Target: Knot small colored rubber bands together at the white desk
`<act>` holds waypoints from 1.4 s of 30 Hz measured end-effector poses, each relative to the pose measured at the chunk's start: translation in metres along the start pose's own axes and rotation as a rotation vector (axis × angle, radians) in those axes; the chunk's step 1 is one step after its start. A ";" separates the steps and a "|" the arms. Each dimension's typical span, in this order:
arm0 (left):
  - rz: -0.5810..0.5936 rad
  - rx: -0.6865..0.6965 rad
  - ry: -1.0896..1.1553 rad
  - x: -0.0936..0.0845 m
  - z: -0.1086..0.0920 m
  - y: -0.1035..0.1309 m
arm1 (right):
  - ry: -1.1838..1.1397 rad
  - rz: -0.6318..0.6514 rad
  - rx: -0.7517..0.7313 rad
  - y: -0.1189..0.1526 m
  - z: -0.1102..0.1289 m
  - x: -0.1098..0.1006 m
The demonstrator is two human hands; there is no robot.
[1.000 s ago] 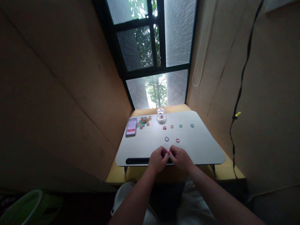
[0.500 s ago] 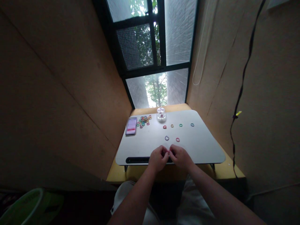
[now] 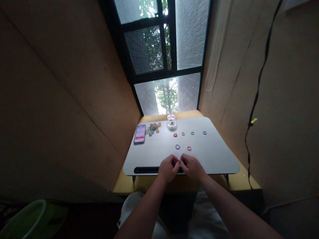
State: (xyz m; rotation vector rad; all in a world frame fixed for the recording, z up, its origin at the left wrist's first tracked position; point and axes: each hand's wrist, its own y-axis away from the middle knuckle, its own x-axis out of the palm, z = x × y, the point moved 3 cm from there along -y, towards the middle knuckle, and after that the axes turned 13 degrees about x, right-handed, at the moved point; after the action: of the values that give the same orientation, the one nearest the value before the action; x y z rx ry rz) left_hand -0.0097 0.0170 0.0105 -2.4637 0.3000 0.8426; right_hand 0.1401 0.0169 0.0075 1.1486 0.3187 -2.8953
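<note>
My left hand [image 3: 168,167] and my right hand [image 3: 191,166] meet fingertip to fingertip over the front edge of the white lap desk [image 3: 154,156]. Both are closed in a pinch. A tiny pinkish bit shows between the fingertips, too small to name. Just beyond my hands lie a purple band [image 3: 177,146] and a pink band [image 3: 189,148]. Farther back, a row holds a red band [image 3: 175,135], a yellow band [image 3: 183,133], a green band [image 3: 192,133] and a blue band [image 3: 204,132].
At the back left is a pile of mixed coloured bands [image 3: 153,128], beside a phone [image 3: 140,134]. A clear jar [image 3: 171,122] stands near the window. A black slotted strip [image 3: 146,170] runs along the desk's front edge. Walls close in on both sides; a dark cable [image 3: 258,83] hangs at right.
</note>
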 end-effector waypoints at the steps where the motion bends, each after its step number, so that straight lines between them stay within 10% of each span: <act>1: 0.001 -0.002 -0.001 0.000 0.000 0.000 | -0.002 0.000 0.000 0.000 0.000 0.000; 42: 0.006 -0.004 -0.015 0.000 -0.001 0.001 | -0.002 0.014 0.009 -0.001 0.000 0.000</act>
State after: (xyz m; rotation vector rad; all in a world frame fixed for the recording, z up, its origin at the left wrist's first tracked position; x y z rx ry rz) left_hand -0.0096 0.0162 0.0106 -2.4607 0.3005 0.8644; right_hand 0.1397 0.0180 0.0080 1.1447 0.2963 -2.8891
